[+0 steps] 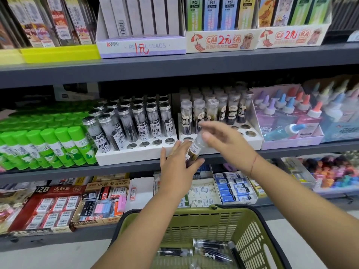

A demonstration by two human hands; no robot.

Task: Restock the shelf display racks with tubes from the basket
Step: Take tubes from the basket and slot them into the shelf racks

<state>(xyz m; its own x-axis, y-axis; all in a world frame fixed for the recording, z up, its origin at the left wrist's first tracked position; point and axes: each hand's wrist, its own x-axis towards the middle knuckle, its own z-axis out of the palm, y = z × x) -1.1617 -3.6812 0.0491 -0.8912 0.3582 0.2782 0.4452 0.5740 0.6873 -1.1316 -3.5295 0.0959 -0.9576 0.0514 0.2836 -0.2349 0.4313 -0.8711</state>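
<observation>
Plastic tube (196, 150) hangs tilted before the right-hand rack (252, 142). The left hand (178, 168) grips its base and the right hand (219, 138) seemingly pinches the cap, aiming for empty holes (250, 133). More lie in the basket (258, 239).

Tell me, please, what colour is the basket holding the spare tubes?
The basket is olive green with a dark rim, clearest in the head view.

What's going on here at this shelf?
A person is restocking a shelf. The left hand and right hand hold one tube between them, in front of a white rack with empty holes along its front. More tubes lie in the green basket below.
</observation>
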